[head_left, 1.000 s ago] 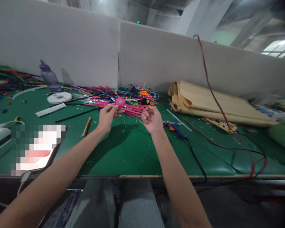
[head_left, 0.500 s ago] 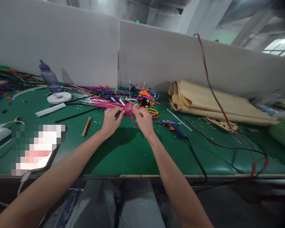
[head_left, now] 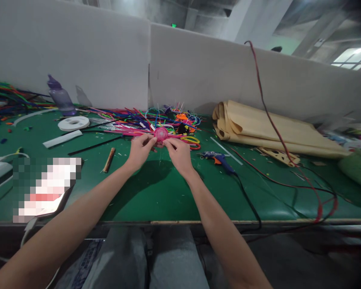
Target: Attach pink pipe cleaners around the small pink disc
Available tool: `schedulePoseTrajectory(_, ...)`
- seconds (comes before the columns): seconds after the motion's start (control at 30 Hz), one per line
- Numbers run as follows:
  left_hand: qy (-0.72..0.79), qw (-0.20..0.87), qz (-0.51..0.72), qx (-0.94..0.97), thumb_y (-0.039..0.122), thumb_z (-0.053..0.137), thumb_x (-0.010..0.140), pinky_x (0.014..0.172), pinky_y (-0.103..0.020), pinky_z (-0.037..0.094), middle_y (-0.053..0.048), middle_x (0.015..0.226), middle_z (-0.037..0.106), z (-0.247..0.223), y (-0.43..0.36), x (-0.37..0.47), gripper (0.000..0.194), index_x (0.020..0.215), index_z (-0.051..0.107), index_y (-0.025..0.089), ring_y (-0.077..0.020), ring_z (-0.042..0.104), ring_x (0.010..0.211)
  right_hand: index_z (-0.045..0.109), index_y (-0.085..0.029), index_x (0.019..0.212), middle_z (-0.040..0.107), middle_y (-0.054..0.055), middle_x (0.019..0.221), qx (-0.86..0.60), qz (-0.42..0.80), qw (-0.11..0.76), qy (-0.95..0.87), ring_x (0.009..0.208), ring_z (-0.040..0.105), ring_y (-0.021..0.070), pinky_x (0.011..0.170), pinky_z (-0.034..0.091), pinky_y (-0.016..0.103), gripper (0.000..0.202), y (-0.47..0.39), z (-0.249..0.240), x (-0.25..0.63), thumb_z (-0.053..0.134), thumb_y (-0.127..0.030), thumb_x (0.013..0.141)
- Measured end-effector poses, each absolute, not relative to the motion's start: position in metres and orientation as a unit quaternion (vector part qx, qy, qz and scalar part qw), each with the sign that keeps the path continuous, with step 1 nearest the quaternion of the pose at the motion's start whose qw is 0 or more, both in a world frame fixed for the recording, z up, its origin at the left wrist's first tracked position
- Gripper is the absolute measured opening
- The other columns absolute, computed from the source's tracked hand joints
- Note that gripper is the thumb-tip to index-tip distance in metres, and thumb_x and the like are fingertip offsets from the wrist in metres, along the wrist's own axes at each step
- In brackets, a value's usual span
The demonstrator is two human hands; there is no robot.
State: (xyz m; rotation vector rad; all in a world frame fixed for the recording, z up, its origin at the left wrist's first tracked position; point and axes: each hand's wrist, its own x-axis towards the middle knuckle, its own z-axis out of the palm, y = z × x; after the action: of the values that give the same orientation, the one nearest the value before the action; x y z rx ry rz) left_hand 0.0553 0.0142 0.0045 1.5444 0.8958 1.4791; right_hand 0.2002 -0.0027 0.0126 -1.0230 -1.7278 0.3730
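A round pink coiled piece (head_left: pixel 161 134) is held up between my two hands above the green table (head_left: pixel 168 192). The fingers of my left hand (head_left: pixel 140 150) pinch its lower left edge. On its lower right edge, my right hand (head_left: pixel 178 154) grips with thumb and fingertips. Thin pale strands stick out above and below the piece. Behind it lies a heap of coloured fuzzy stems (head_left: pixel 129 116), partly hidden by the piece and my fingers.
A blue glue gun (head_left: pixel 218 159) with a black cord lies right of my hands, before rolled brown paper (head_left: pixel 267 130). Leftward are a stick (head_left: pixel 109 160), a white tape roll (head_left: pixel 74 123), a purple bottle (head_left: pixel 61 96) and a blurred-out phone (head_left: pixel 49 188). A red-black cable (head_left: pixel 267 108) hangs at right.
The pink piece has turned so that its round face shows more, and the pink strands that hung below it no longer show. Both hands have shifted slightly on its lower edge.
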Motion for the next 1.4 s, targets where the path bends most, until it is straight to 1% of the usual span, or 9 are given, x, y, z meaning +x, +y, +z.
schedulePoseTrajectory(0.13, 0.341, 0.449, 0.588, 0.579, 0.033, 0.060, 0.075, 0.055, -0.027, 0.051, -0.004, 0.069, 0.068, 0.005, 0.015, 0.056, 0.018, 0.075, 0.058, 0.015, -0.0168, 0.067, 0.065, 0.065, -0.022, 0.075, 0.067, 0.004, 0.081, -0.426, 0.139, 0.524, -0.724, 0.077, 0.057, 0.0179, 0.074, 0.039, 0.029, 0.024, -0.003, 0.013, 0.200, 0.046, -0.031, 0.087)
schedulePoseTrajectory(0.4, 0.338, 0.475, 0.585, 0.564, 0.033, 0.062, 0.074, 0.055, -0.027, 0.050, -0.004, 0.067, 0.068, 0.006, 0.014, 0.059, 0.019, 0.072, 0.056, 0.015, -0.0178, 0.068, 0.066, 0.060, -0.021, 0.068, 0.064, 0.002, 0.072, -0.450, 0.127, 0.517, -0.717, 0.068, 0.054, 0.0164, 0.067, 0.037, 0.028, 0.025, -0.001, 0.016, 0.203, 0.046, -0.031, 0.086)
schedulePoseTrajectory(0.57, 0.318, 0.487, 0.584, 0.566, 0.034, 0.062, 0.075, 0.055, -0.026, 0.050, -0.004, 0.070, 0.068, 0.002, 0.016, 0.057, 0.019, 0.074, 0.057, 0.016, -0.0175, 0.068, 0.067, 0.052, -0.020, 0.060, 0.055, 0.001, 0.064, -0.466, 0.107, 0.513, -0.713, 0.063, 0.048, 0.0146, 0.064, 0.035, 0.028, 0.029, -0.001, 0.016, 0.205, 0.046, -0.033, 0.086)
schedulePoseTrajectory(0.7, 0.296, 0.508, 0.550, 0.593, 0.038, 0.063, 0.075, 0.055, -0.026, 0.051, -0.005, 0.073, 0.068, 0.000, 0.016, 0.055, 0.023, 0.076, 0.058, 0.016, -0.0182, 0.068, 0.069, 0.058, -0.020, 0.073, 0.059, 0.002, 0.075, -0.473, 0.212, 0.535, -0.667, 0.070, 0.051, 0.0144, 0.067, 0.038, 0.027, 0.018, 0.002, 0.015, 0.208, 0.056, -0.036, 0.079)
schedulePoseTrajectory(0.77, 0.291, 0.513, 0.538, 0.602, 0.039, 0.063, 0.075, 0.055, -0.027, 0.051, -0.005, 0.074, 0.068, 0.000, 0.015, 0.055, 0.024, 0.077, 0.059, 0.016, -0.0188, 0.068, 0.070, 0.062, -0.019, 0.076, 0.060, 0.001, 0.075, -0.458, 0.297, 0.527, -0.651, 0.070, 0.051, 0.0138, 0.066, 0.039, 0.026, 0.021, 0.004, 0.014, 0.209, 0.058, -0.040, 0.076)
schedulePoseTrajectory(0.9, 0.297, 0.525, 0.522, 0.604, 0.040, 0.064, 0.074, 0.055, -0.027, 0.051, -0.005, 0.073, 0.068, 0.000, 0.014, 0.057, 0.025, 0.077, 0.059, 0.016, -0.0196, 0.068, 0.071, 0.060, -0.018, 0.062, 0.050, -0.003, 0.060, -0.441, 0.399, 0.529, -0.606, 0.059, 0.043, 0.0105, 0.058, 0.034, 0.024, 0.024, 0.006, 0.014, 0.209, 0.063, -0.040, 0.070)
schedulePoseTrajectory(1.0, 0.296, 0.549, 0.516, 0.587, 0.040, 0.059, 0.077, 0.055, -0.028, 0.051, -0.006, 0.074, 0.068, -0.003, 0.016, 0.058, 0.024, 0.080, 0.060, 0.016, -0.0199, 0.068, 0.072, 0.055, -0.017, 0.056, 0.046, -0.004, 0.056, -0.446, 0.417, 0.548, -0.572, 0.055, 0.039, 0.0087, 0.055, 0.030, 0.024, 0.026, 0.006, 0.013, 0.209, 0.066, -0.039, 0.067)
schedulePoseTrajectory(1.13, 0.284, 0.584, 0.519, 0.556, 0.036, 0.057, 0.078, 0.055, -0.027, 0.050, -0.006, 0.077, 0.068, -0.005, 0.017, 0.058, 0.021, 0.080, 0.061, 0.016, -0.0195, 0.067, 0.073, 0.054, -0.017, 0.054, 0.046, -0.004, 0.054, -0.450, 0.421, 0.543, -0.571, 0.055, 0.040, 0.0085, 0.056, 0.032, 0.024, 0.028, 0.005, 0.014, 0.208, 0.068, -0.039, 0.066)
schedulePoseTrajectory(1.4, 0.318, 0.544, 0.553, 0.545, 0.035, 0.066, 0.072, 0.056, -0.024, 0.049, -0.005, 0.081, 0.067, -0.002, 0.013, 0.059, 0.023, 0.081, 0.061, 0.014, -0.0150, 0.065, 0.069, 0.060, -0.015, 0.059, 0.051, -0.003, 0.056, -0.460, 0.417, 0.528, -0.580, 0.056, 0.043, 0.0093, 0.060, 0.035, 0.025, 0.026, 0.005, 0.013, 0.207, 0.065, -0.039, 0.068)
